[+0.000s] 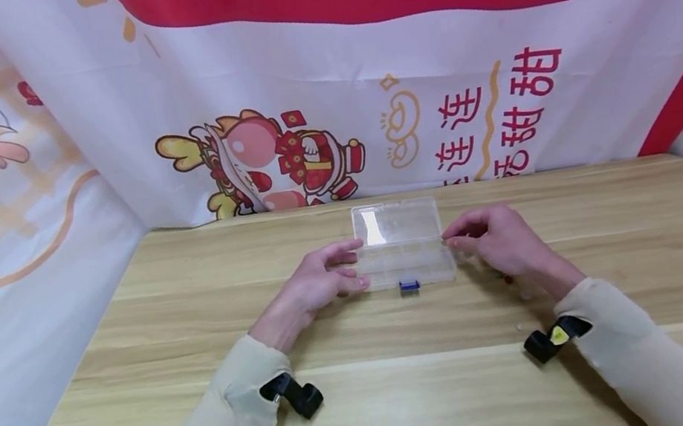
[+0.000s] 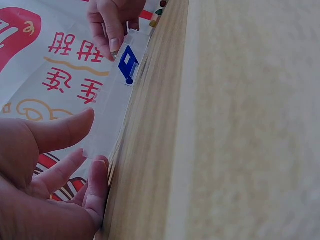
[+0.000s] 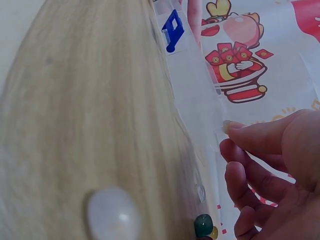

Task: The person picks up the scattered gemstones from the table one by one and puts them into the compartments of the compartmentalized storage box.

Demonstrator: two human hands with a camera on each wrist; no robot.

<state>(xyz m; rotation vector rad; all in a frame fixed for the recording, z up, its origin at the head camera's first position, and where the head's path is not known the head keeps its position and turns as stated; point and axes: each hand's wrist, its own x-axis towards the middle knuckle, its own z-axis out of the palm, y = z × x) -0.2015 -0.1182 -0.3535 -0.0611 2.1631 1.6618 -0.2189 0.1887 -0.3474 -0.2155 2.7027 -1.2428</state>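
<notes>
A clear plastic compartment box (image 1: 404,263) lies on the table with its lid (image 1: 407,221) raised at the back and a blue latch (image 1: 409,286) on its front. My left hand (image 1: 319,281) holds the box's left end, thumb and fingers spread across it. At the other end, my right hand (image 1: 502,239) has thumb and forefinger brought together close over the rim. A tiny glinting piece (image 2: 114,54) shows at those fingertips; its kind is too small to make out. The right hand's other fingers (image 3: 240,182) are bent.
Small smooth stones lie to the right of the box: a green one (image 3: 203,225), an amber one (image 3: 215,232), a clear one (image 3: 201,193) and a whitish one (image 3: 114,214). A printed cloth (image 1: 301,54) hangs behind the wooden table (image 1: 373,403).
</notes>
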